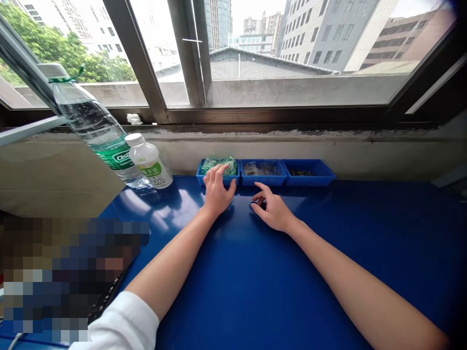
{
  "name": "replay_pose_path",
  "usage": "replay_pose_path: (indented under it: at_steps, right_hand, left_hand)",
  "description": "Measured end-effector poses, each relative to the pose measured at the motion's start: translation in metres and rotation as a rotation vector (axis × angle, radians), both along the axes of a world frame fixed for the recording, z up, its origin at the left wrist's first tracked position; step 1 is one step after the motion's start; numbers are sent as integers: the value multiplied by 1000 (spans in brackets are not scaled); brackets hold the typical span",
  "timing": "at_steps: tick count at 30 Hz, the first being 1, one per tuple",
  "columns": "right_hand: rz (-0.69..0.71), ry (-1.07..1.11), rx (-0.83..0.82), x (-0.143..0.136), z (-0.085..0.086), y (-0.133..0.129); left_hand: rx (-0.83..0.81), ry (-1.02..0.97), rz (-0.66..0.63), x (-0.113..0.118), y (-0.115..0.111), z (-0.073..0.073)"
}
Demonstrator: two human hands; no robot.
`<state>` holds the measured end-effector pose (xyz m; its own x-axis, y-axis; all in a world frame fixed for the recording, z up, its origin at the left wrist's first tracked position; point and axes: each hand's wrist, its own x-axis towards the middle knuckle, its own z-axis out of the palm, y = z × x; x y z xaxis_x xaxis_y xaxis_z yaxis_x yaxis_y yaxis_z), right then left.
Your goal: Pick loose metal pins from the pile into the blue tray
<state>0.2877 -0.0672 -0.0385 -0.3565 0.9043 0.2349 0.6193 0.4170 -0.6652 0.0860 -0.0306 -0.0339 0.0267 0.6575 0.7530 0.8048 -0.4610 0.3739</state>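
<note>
My left hand (217, 192) reaches over the front edge of the left blue bin (202, 180), its fingers apart and nothing visible in them. Green-and-clear plastic packets (230, 168) fill that bin, partly hidden by my fingers. My right hand (274, 210) hovers over the tabletop just in front of the middle blue bin (263, 181). Its index finger and thumb are apart, the other fingers are curled, and I see nothing held. Small clear bags (260, 169) lie in the middle bin. The right blue bin (310, 182) holds small dark pieces (301, 172), too small to name.
The three bins stand in a row along the wall on a glossy blue table (248, 291). A large water bottle (91, 114) and a smaller white bottle (149, 163) stand at the back left. A dark device (105, 296), partly blurred out, lies at the left edge. Windows (292, 58) rise behind.
</note>
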Motion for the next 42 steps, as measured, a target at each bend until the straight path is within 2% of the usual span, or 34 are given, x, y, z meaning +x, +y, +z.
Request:
replay_pose_path:
  at_steps: [4,13,15,18,22,29,38,42]
  right_hand:
    - [6,-53,5,0,3,-2]
    - [37,-97,26,0,3,-1]
    - [36,-96,28,0,2,-1]
    - [35,-99,23,0,2,-1]
    - [44,-101,20,1,2,-1]
    - [48,-102,62,1,0,0]
    - [57,-140,64,-1,3,-1]
    - [65,-167,97,-3,3,-2]
  left_hand:
    - [-52,-17,65,-8,6,0]
    - [-268,2,-53,-16,9,4]
    - [-308,28,-32,-16,10,2]
    - [-357,85,66,-15,13,-2]
    - [-322,178,159,-12,11,-3]
    - [-317,336,61,-8,3,2]
    - [-330,348,62,-8,1,2]
    - [-294,325,91,2,-3,11]
